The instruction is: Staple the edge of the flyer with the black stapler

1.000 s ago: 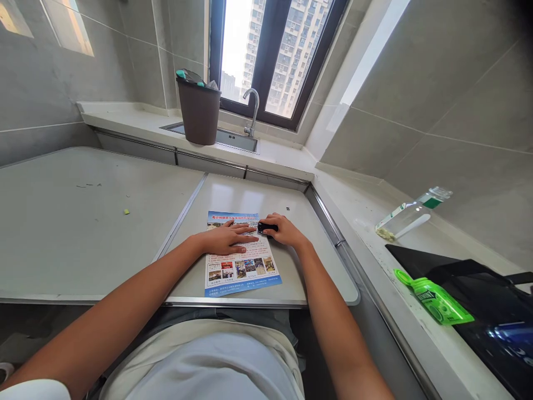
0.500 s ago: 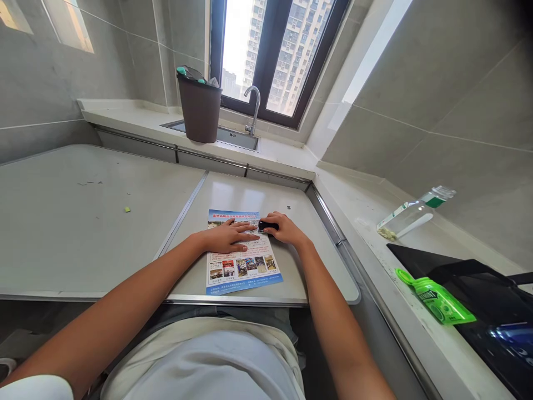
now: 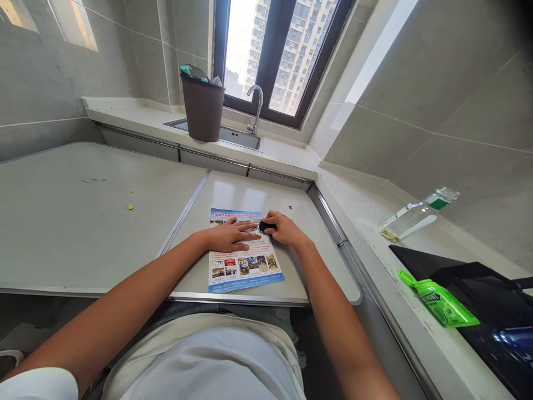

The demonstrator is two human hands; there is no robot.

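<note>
A printed flyer (image 3: 245, 265) with a blue border lies flat on the grey table (image 3: 233, 194) in front of me. My left hand (image 3: 229, 236) rests flat on the flyer's upper part, fingers stretched out and pointing right. Close beside it, my right hand (image 3: 285, 229) is closed around a small black object (image 3: 266, 226) that sits at the flyer's upper right edge. The fingertips of the two hands nearly meet.
A dark bin (image 3: 202, 105) stands by a sink and tap (image 3: 255, 108) under the window. On the right counter lie a clear bottle (image 3: 416, 216), a green tag (image 3: 441, 303) and a black bag (image 3: 483, 294). Small scraps (image 3: 130, 207) dot the left tabletop.
Both hands stay where they were on the flyer. Only the camera view has shifted slightly.
</note>
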